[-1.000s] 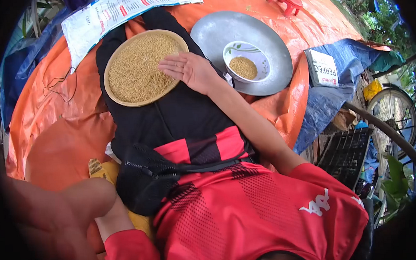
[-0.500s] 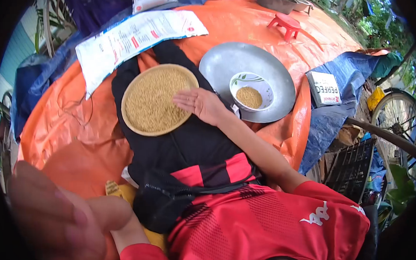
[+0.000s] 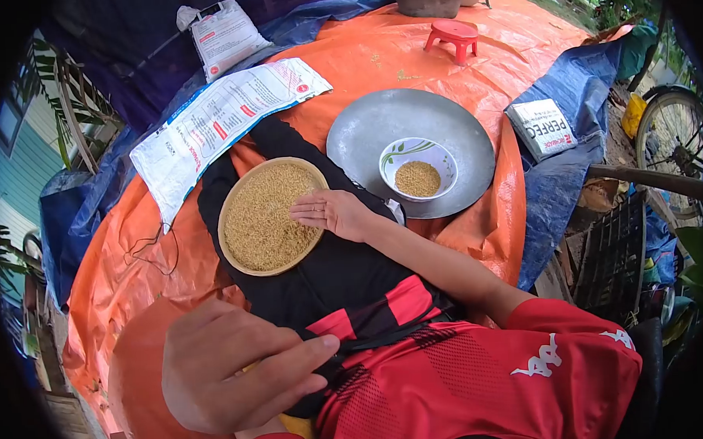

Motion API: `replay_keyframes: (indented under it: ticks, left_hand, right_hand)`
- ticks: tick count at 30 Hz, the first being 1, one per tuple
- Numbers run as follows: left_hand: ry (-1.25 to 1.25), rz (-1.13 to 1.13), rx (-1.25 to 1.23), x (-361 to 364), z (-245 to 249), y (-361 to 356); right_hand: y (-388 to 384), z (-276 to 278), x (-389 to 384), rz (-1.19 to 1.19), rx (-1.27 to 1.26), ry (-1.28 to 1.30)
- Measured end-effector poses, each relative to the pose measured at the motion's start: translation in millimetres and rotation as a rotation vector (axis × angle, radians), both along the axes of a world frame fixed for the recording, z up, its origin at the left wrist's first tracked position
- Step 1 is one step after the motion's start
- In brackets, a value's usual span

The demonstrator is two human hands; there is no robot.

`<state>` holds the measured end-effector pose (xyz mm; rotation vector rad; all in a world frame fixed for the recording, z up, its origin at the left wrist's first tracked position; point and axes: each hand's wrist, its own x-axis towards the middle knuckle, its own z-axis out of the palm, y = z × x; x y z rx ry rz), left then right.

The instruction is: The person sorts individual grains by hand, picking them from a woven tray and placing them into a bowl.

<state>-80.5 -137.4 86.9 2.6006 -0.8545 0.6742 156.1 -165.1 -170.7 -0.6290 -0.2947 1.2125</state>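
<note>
A round shallow tray of tan grain [image 3: 269, 215] rests on my black-trousered legs. My right hand [image 3: 337, 214] is at the tray's right side, palm turned up and fingers stretched out over the grain; no object shows in it. Close to the camera at lower left is my left hand [image 3: 244, 369], raised, its fingers curled in toward the thumb. Whatever may be between those fingers is hidden. Right of the tray, a white bowl with a green leaf pattern [image 3: 392, 159] stands on a wide grey metal tray [image 3: 355, 133], with some of the same grain inside.
Orange tarpaulin [image 3: 407, 52] covers the ground, with blue sheeting [image 3: 555, 203] along the right. A printed white sack [image 3: 222, 119] lies beyond my feet, and a fuller sack [image 3: 226, 37] sits behind it. A red stool [image 3: 453, 34], a metal basin [image 3: 428, 0] and a white packet [image 3: 542, 129] stand farther off.
My left hand has come in from the lower left edge toward the middle, its fingers now curled. My right hand stays at the tray. The grain's surface looks disturbed, and the view has shifted.
</note>
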Motion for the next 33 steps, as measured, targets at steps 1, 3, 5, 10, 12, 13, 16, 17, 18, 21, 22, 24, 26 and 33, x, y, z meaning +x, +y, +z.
replay_keyframes:
  ticks: [1,3,5,10,12,13,16,17,18,21,22,24,26,33]
  left_hand:
    - [0.032,0.006,-0.006,-2,2,-1]
    - [0.075,0.028,0.002,-4,3,1]
    - [0.094,0.059,0.029,-6,2,9]
    - [0.623,0.547,-0.112,12,-7,40]
    - [0.595,0.552,-0.141,41,-26,64]
    - [0.591,0.570,-0.138,54,-43,79]
    - [0.594,0.674,-0.040,90,-114,119]
    - [0.565,0.646,-0.008,96,-139,127]
    - [0.536,0.618,0.023,102,-159,133]
    - [0.685,0.577,0.010,118,-187,135]
    - [0.677,0.588,0.014,119,-189,134]
    - [0.663,0.614,0.022,120,-191,130]
    - [0.662,0.630,0.017,121,-193,130]
    - [0.654,0.601,0.049,123,-203,136]
  right_hand:
    - [0,0,0,-0.003,0.000,0.001]
    - [1,0,0,-0.002,-0.005,0.002]
    - [1,1,0,-0.005,-0.009,0.000]
    - [1,0,1,0.005,0.000,0.010]
    - [1,-2,1,0.014,0.016,0.023]
    - [0,0,1,0.014,0.011,0.013]
    - [-1,5,-1,0.005,-0.008,-0.008]
    - [-1,6,-2,-0.001,-0.018,-0.009]
    - [-2,7,-2,-0.008,-0.029,-0.009]
    - [1,0,-1,-0.023,-0.028,-0.006]
    - [1,0,0,-0.026,-0.032,-0.002]
    - [1,-1,-1,-0.031,-0.039,0.009]
    - [2,-2,0,-0.029,-0.034,0.011]
    - [0,0,0,-0.019,-0.022,0.024]
